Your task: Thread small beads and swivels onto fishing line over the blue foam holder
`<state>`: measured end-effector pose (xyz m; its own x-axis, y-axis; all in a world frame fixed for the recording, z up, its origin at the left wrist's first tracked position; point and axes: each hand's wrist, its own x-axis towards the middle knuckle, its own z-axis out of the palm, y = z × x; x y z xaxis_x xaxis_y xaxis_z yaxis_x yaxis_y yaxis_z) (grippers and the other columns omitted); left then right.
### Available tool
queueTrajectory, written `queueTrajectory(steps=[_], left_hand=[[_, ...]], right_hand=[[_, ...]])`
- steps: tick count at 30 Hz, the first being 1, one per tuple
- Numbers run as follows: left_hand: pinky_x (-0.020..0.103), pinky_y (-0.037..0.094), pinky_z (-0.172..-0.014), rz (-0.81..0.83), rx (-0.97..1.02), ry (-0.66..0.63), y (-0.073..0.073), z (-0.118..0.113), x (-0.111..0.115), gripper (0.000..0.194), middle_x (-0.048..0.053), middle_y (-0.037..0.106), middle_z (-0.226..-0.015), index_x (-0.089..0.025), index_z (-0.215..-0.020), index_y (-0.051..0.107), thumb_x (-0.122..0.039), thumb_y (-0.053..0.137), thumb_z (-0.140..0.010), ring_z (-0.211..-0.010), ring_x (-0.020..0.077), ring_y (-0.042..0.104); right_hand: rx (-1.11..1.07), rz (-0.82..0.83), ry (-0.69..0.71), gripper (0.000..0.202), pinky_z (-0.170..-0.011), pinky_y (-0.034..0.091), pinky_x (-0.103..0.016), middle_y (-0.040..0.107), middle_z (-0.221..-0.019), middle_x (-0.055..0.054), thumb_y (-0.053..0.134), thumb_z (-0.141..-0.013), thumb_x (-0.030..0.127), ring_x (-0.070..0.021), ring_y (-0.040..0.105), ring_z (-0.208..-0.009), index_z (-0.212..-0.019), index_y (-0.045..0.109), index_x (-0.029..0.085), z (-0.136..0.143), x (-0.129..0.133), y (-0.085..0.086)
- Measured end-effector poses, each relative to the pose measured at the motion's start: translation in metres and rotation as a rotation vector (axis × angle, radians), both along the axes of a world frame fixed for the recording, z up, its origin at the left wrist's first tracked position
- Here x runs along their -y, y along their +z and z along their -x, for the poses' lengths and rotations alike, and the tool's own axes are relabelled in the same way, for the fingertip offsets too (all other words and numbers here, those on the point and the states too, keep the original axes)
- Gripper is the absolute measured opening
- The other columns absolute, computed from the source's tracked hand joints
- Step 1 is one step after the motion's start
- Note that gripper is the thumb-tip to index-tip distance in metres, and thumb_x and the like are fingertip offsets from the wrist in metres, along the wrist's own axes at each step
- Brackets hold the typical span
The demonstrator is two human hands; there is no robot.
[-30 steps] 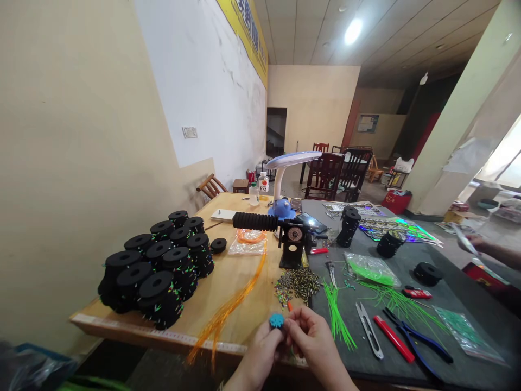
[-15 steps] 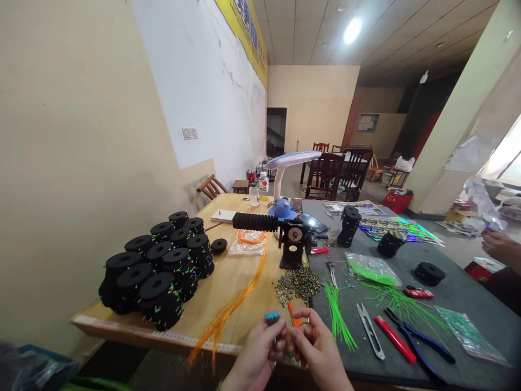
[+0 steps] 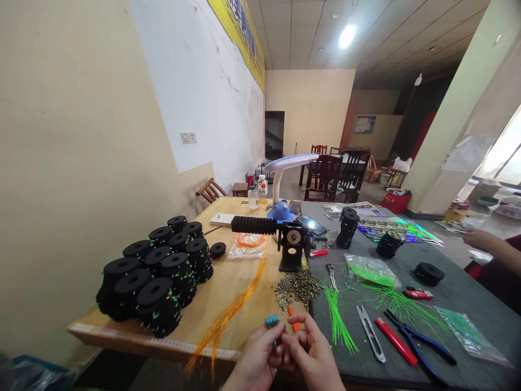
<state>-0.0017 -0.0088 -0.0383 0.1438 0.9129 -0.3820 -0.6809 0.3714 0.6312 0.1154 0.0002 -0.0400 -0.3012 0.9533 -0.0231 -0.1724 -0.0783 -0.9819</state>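
At the table's front edge my left hand (image 3: 259, 355) is closed, with a small bunch of teal-blue pieces (image 3: 271, 321) showing above its fingertips. My right hand (image 3: 311, 355) is closed in a pinch against the left fingertips; what it grips is too small or hidden. Just beyond the right fingers lies an orange tool (image 3: 293, 316), partly covered by the hand. A pile of small dark and gold beads (image 3: 304, 286) and some multicoloured ones (image 3: 284, 292) lies past it. Behind the beads stands a black clamp device (image 3: 292, 247) with a foam-covered arm (image 3: 254, 225).
Stacked black foam spools (image 3: 152, 293) fill the left. Orange strands (image 3: 232, 317) hang over the front edge. To the right lie green strands (image 3: 338, 320), thread snips (image 3: 371, 333), a red-handled tool (image 3: 394, 341) and blue-handled pliers (image 3: 421, 339). Another person's arm (image 3: 492, 244) shows far right.
My two hands have come closer together, fingertips now meeting. The other person's hand at the right has moved left, and a clear plastic bag there is gone from view.
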Motion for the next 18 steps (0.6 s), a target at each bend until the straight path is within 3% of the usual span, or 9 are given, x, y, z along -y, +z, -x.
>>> queueTrajectory(steps=[8,14,18], left_hand=[[0.017,0.032,-0.043,-0.017,-0.043,-0.022,0.016,-0.002,0.004,0.044,-0.004,0.051,-0.045,-0.012,-0.063,0.062,-0.044,0.09,-0.051,-0.041,0.0062,0.045],[0.015,0.028,-0.042,-0.017,-0.031,-0.014,0.018,-0.003,0.005,0.045,-0.003,0.053,-0.048,-0.011,-0.06,0.061,-0.043,0.09,-0.05,-0.043,0.0047,0.043],[0.012,0.021,-0.04,0.0,-0.019,-0.007,0.018,-0.001,0.004,0.044,-0.002,0.055,-0.052,-0.01,-0.062,0.061,-0.039,0.091,-0.05,-0.044,0.0027,0.042]], right_hand=[[-0.034,0.025,0.002,0.06,-0.042,0.038,-0.017,0.058,-0.05,0.007,0.074,-0.066,0.063,-0.0081,0.051,-0.041,-0.097,0.046,0.021,-0.002,-0.002,0.0],[-0.009,-0.004,-0.009,0.058,-0.041,0.036,-0.017,0.058,-0.051,0.007,0.07,-0.07,0.065,-0.0075,0.049,-0.039,-0.098,0.045,0.021,-0.003,-0.002,0.004],[0.055,-0.094,-0.048,0.052,-0.046,0.04,-0.019,0.062,-0.055,0.004,0.066,-0.075,0.063,-0.0103,0.055,-0.046,-0.099,0.047,0.02,-0.006,-0.002,0.002]])
